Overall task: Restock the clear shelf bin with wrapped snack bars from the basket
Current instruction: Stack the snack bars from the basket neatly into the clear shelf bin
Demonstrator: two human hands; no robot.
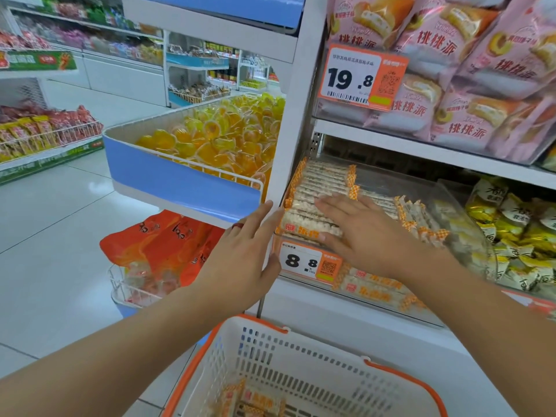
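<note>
Flat right hand (364, 236) on stacked orange-ended wrapped snack bars (322, 188).
Left hand (240, 254), grip wide, touches the clear plastic shelf bin (457, 203); white orange-rimmed basket (301, 356) below.

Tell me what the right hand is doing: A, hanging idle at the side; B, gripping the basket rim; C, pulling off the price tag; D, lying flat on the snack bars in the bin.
D: the right hand lies with fingers straight on the snack bars in the bin, away from the basket.
</note>
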